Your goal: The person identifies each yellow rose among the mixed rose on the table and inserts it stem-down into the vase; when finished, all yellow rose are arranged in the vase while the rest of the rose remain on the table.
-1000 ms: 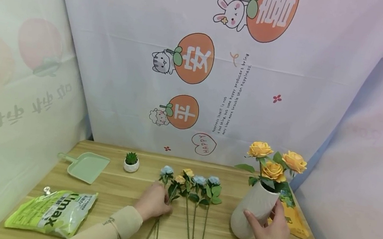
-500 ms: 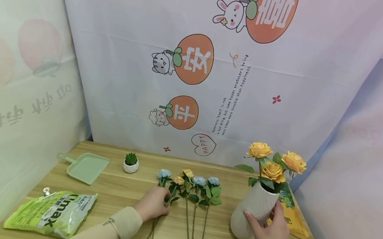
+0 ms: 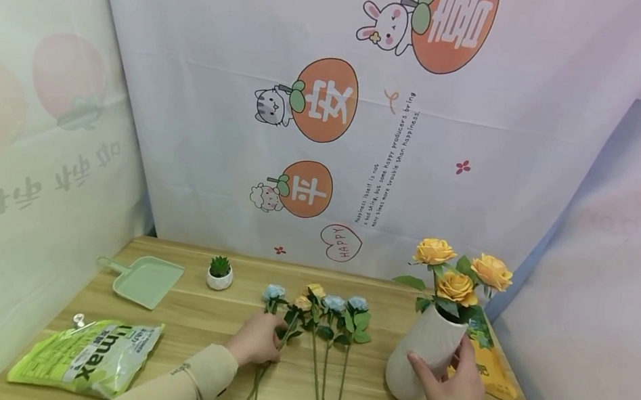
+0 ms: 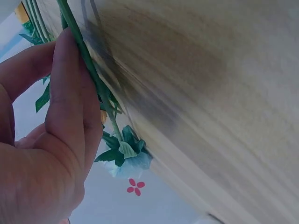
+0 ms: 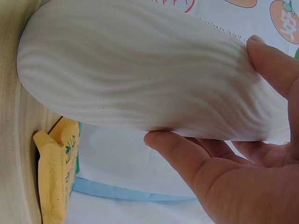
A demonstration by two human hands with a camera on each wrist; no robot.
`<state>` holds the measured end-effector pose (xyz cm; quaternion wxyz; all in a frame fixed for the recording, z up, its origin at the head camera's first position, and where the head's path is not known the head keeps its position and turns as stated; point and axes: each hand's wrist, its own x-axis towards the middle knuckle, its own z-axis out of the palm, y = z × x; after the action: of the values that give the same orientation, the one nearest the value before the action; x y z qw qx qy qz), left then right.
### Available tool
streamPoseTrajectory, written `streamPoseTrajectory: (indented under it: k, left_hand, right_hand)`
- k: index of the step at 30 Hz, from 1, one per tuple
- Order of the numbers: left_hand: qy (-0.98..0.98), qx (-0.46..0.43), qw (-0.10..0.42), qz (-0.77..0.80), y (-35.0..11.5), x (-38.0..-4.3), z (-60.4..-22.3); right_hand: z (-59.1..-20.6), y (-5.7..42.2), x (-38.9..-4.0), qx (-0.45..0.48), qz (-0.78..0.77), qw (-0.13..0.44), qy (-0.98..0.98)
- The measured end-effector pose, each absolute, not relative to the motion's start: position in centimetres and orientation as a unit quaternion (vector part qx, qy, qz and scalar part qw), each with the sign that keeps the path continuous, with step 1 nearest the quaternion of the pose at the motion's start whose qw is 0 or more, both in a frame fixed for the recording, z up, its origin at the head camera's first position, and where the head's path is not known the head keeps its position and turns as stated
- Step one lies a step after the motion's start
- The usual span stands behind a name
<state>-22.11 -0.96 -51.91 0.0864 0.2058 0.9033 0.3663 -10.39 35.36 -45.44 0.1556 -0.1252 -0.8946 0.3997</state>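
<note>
My left hand (image 3: pixel 256 339) is low over the table at the leftmost stems. Its thumb and fingertips pinch the green stem of a blue artificial rose (image 3: pixel 274 292); that bloom (image 4: pixel 128 161) hangs past the fingers in the left wrist view. A yellow-orange rose (image 3: pixel 302 303) lies close by, its stem crossing beside the fingers. Further right lie another yellow rose (image 3: pixel 316 290) and two blue roses (image 3: pixel 334 303), stems toward me. My right hand (image 3: pixel 454 389) grips a white ribbed vase (image 3: pixel 424 355), tilted, thumb in front and fingers behind. Yellow-orange roses (image 3: pixel 457 288) stand in the vase.
On the left lie a green dustpan (image 3: pixel 146 280) and a green-yellow Umax bag (image 3: pixel 89 355). A small potted succulent (image 3: pixel 220 273) stands at the back. Behind the vase is a yellow packet (image 3: pixel 490 371). Printed cloth (image 3: pixel 211 144) walls in the wooden table (image 3: pixel 181 317).
The leftmost blue rose has shifted slightly left and toward me, together with my left hand. The neighbouring yellow-orange rose has nudged a little. My right hand and the vase stay put.
</note>
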Motion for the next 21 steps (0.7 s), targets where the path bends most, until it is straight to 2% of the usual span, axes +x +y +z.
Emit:
streamPoseTrajectory:
  k: [17, 21]
  left_hand:
    - [0.835, 0.175, 0.109, 0.510, -0.8, -22.4, -51.1]
    - [0.831, 0.172, 0.093, 0.521, -0.6, -22.4, -50.4]
  right_hand:
    - [-45.4, 35.2, -10.3, -0.121, 0.393, 0.168, -0.896]
    - [-45.3, 35.2, -10.3, -0.122, 0.393, 0.163, -0.897]
